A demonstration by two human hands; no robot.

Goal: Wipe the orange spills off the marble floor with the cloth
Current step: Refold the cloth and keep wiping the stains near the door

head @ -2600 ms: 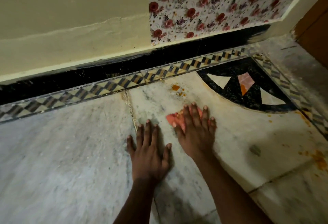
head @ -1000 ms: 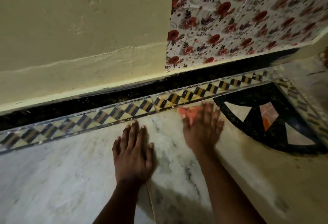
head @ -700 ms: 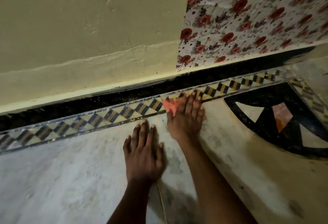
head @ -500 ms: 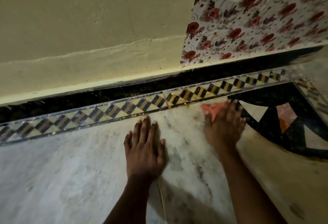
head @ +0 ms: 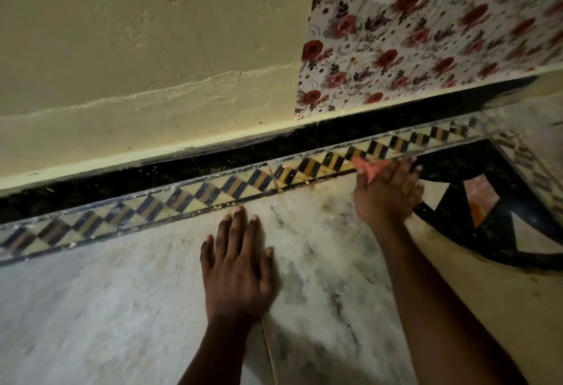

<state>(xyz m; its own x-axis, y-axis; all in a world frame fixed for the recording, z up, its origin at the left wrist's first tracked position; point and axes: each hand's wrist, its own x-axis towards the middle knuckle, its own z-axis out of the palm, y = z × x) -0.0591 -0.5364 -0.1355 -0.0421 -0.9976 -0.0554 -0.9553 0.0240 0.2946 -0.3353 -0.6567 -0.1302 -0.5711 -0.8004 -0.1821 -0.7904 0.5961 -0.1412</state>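
Marble floor [head: 106,308] (patterned border): left hand [head: 236,266] flat, right hand [head: 387,192] flat, pressing cloth [head: 368,167].

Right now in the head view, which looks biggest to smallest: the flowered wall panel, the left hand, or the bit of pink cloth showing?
1. Flowered wall panel
2. Left hand, though it is nearer the camera
3. Pink cloth, mostly hidden under the right hand

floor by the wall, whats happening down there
A person is wiping a marble floor by hand. The right hand presses a pink cloth flat against the checkered border strip near the wall. The left hand rests flat on the marble, fingers spread. Yellowish smears show on the border beside the cloth.
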